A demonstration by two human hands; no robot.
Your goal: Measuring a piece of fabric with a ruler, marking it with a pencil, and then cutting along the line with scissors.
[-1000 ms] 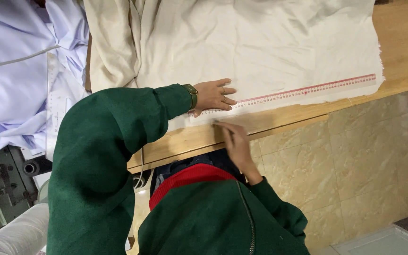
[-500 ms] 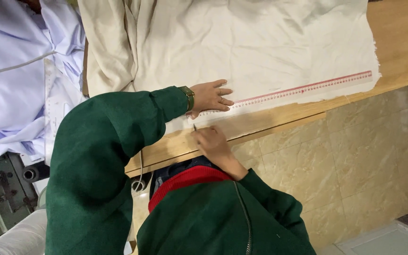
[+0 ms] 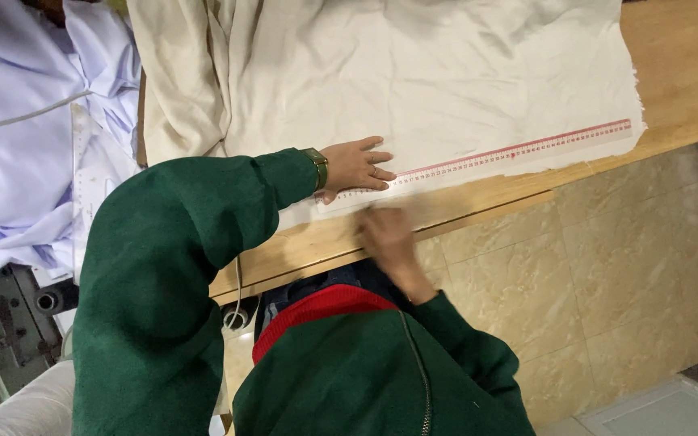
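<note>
While left hand (image 3: 357, 165) lies flat, open, pinning ruler (image 3: 519, 150) on cream cloth (image 3: 446, 73) near tabletop (image 3: 688, 56) front edge, marking line; right hand (image 3: 385, 234) blurred, grip unclear. Next likely needs steady ruler.

A long ruler (image 3: 510, 153) with red markings lies flat on a sheet of cream cloth (image 3: 414, 73), running along the cloth's near edge, parallel to the wooden table's front edge. The cloth is spread mostly smooth with light creases, its far left part bunched into folds. Its right edge is frayed. The ruler's left end sits under flat fingers.
</note>
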